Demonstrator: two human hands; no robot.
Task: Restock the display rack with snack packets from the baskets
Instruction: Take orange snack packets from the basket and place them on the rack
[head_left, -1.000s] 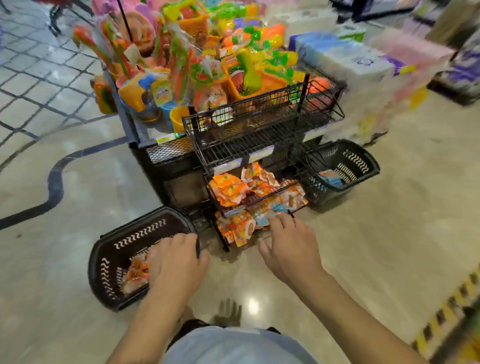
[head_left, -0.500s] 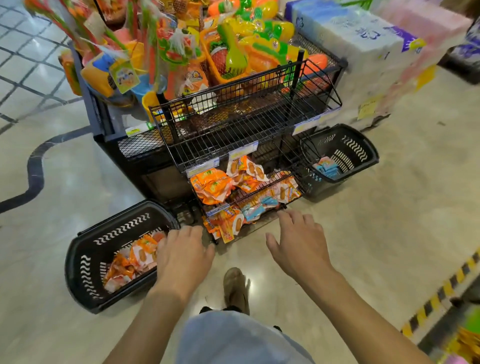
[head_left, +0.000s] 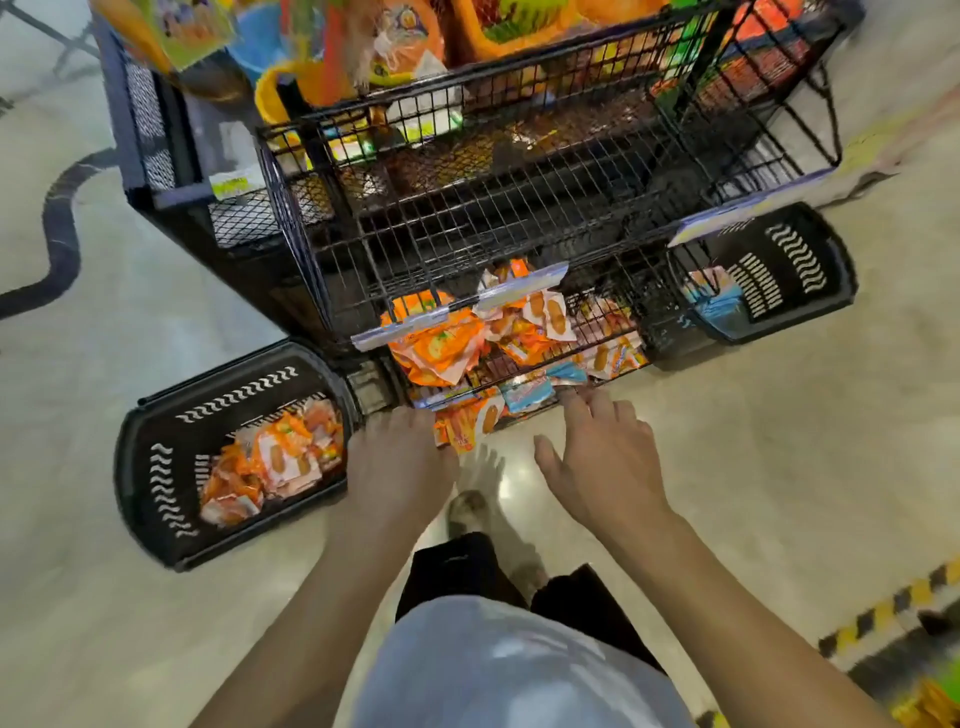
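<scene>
A black wire display rack (head_left: 498, 208) stands in front of me, its lower shelves holding orange and white snack packets (head_left: 441, 348). On the floor at the left sits a black basket (head_left: 156, 467) with several orange snack packets (head_left: 270, 462) inside. A second black basket (head_left: 800, 260) at the right holds a few blue packets (head_left: 711, 296). My left hand (head_left: 400, 467) hovers palm down between the left basket and the rack's bottom shelf, holding nothing. My right hand (head_left: 597, 457) is spread just below the bottom shelf's front edge, fingers straight, empty.
Colourful plastic toys (head_left: 405, 36) fill a bin behind the rack. Pale polished floor (head_left: 753, 467) surrounds the rack, with a black and yellow hazard strip (head_left: 893, 608) at the lower right. My foot (head_left: 467, 509) is below the hands.
The view has moved closer and tilted more steeply down over the rack. Both hands stay extended and empty, now near the bottom shelf's front edge.
</scene>
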